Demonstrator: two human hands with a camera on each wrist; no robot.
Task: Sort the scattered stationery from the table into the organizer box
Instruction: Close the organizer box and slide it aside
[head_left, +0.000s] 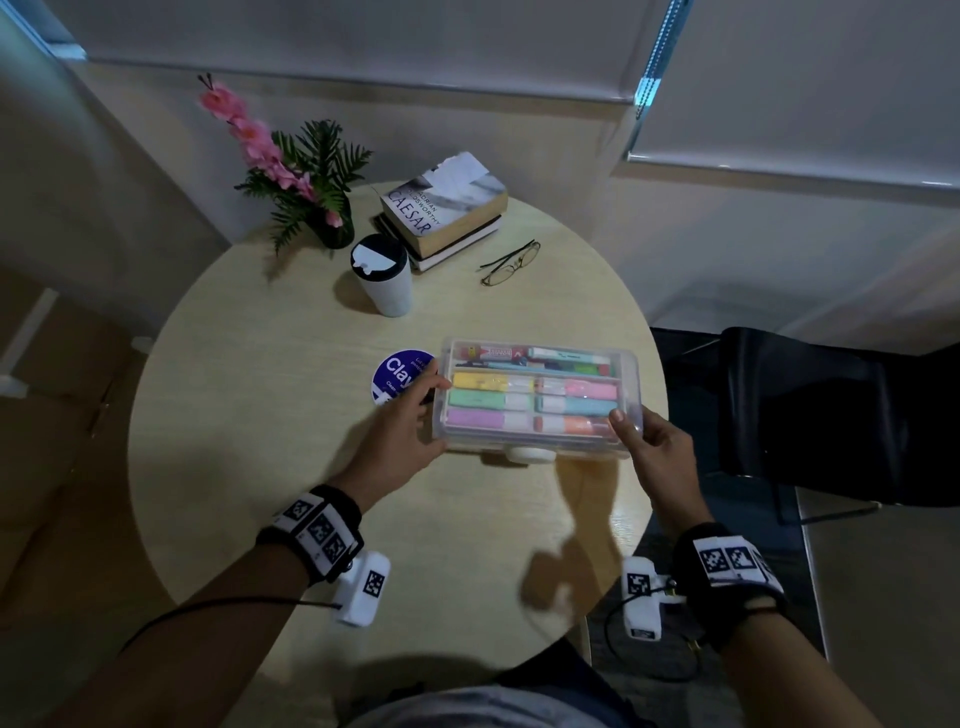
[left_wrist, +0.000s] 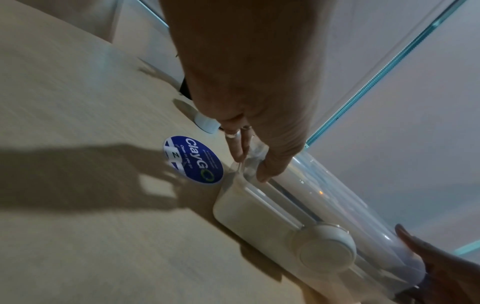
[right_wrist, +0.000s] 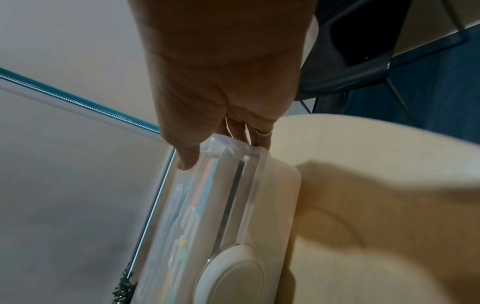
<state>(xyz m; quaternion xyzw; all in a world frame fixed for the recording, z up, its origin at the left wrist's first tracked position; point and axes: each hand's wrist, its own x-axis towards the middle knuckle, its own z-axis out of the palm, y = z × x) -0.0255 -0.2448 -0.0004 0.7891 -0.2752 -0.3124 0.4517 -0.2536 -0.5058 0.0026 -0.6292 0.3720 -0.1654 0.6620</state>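
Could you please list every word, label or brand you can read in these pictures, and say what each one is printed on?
"CAESAR": cover of the top book.
"ADRIAN GOLDSWORTHY": smaller line above it on that cover, partly legible.
"ClayGO": round blue sticker on the table; its smaller lines are too blurred.
Labels on the markers in the organizer box: too small to read.

- Office or study corner, likely.
- Round pale wooden table (head_left: 249, 415), stacked paperback books (head_left: 447, 213), black mesh chair (head_left: 810, 405), grey roller blinds (head_left: 810, 78).
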